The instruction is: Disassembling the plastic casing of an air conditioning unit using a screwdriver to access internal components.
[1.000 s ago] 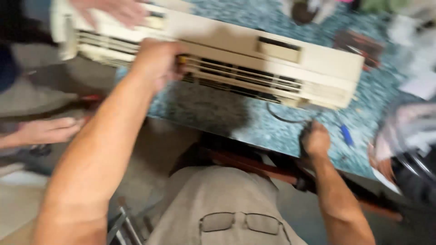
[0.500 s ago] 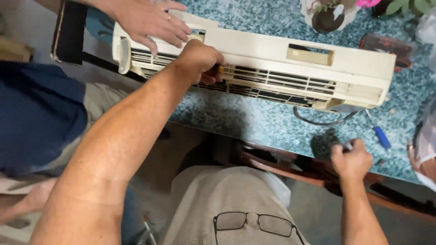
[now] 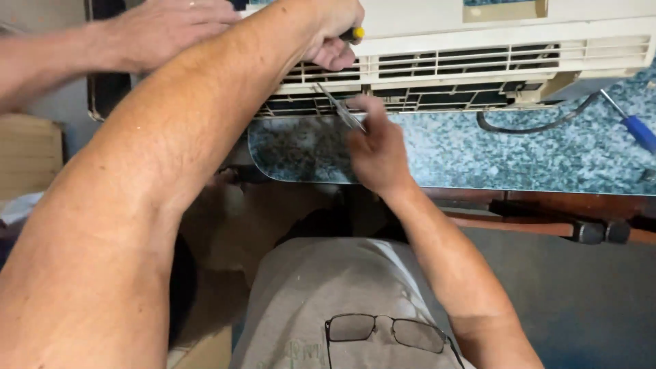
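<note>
Currently left hand gripping yellow-handled tool at air-conditioner unit grille; right hand pinching thin metal tool just below.

I have a single view, from the camera on my head, tilted steeply down and slightly forward over my own chest, where my glasses hang. It sits close: my left forearm fills the left half of the frame, and the near edge of the speckled worktop runs across the upper part, with the cream air-conditioner unit cut off at the top
</note>
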